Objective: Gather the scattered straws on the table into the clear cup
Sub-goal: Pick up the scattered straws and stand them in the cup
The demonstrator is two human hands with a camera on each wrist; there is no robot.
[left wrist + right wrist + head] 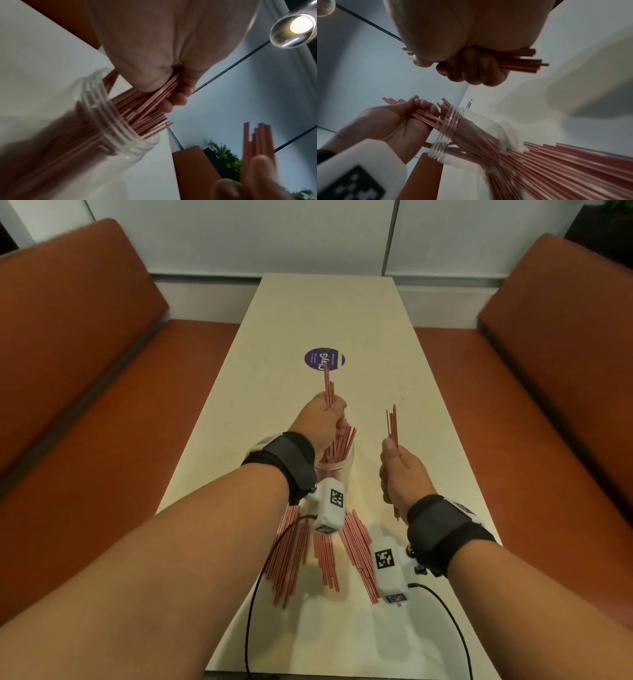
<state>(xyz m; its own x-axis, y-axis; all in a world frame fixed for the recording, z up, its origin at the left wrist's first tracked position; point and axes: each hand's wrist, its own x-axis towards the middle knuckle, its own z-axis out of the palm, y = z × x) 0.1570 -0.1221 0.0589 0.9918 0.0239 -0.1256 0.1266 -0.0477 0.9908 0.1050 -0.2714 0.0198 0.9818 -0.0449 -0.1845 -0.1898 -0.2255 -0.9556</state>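
Observation:
A clear cup (337, 470) with a threaded rim (109, 121) stands on the white table (359, 320), holding many red-and-white striped straws. My left hand (320, 422) grips a bundle of straws (329, 386) just above the cup's mouth, their lower ends inside the cup. My right hand (400, 470), to the right of the cup, grips a smaller bundle of straws (393, 426) upright. More loose straws (325, 556) lie fanned on the table in front of the cup, partly hidden by my wrist cameras.
A round purple sticker (324, 359) sits on the table beyond the cup. Orange padded benches (102, 371) flank the table on both sides. Black cables (253, 594) run from my wrist cameras over the near table edge.

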